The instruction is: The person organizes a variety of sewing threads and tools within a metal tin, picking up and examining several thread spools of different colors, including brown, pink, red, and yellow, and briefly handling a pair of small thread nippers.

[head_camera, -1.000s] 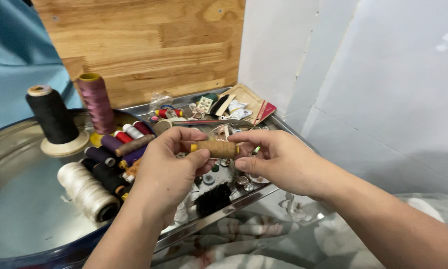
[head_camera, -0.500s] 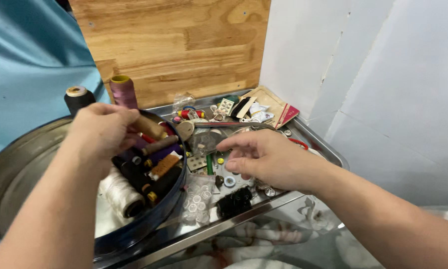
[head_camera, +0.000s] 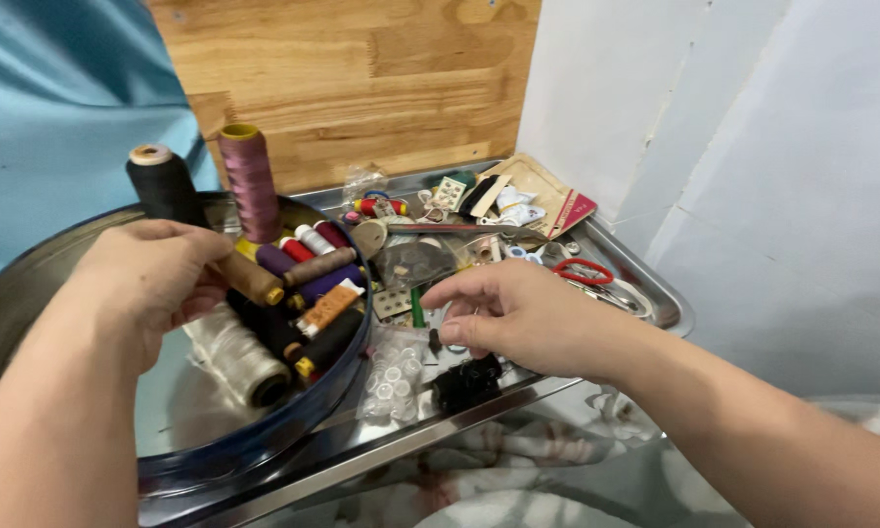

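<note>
My left hand grips a brown thread spool by its left end, holding it over the round blue-rimmed metal tin. In the tin lie several small spools in purple, red, black and orange, plus a fat white spool. A tall mauve cone and a black cone stand upright behind them. My right hand hovers open, fingers spread, over the steel tray, just above a bag of clear buttons and a black clump.
The tray holds sewing clutter: red-handled scissors, button cards, a brown paper packet, a red booklet. A wooden board and white wall stand behind, blue cloth at left, patterned fabric under the tray's near edge.
A second ago both hands held the brown spool over the tray. My right hand let go and stays above the tray; my left hand carried the spool left over the tin.
</note>
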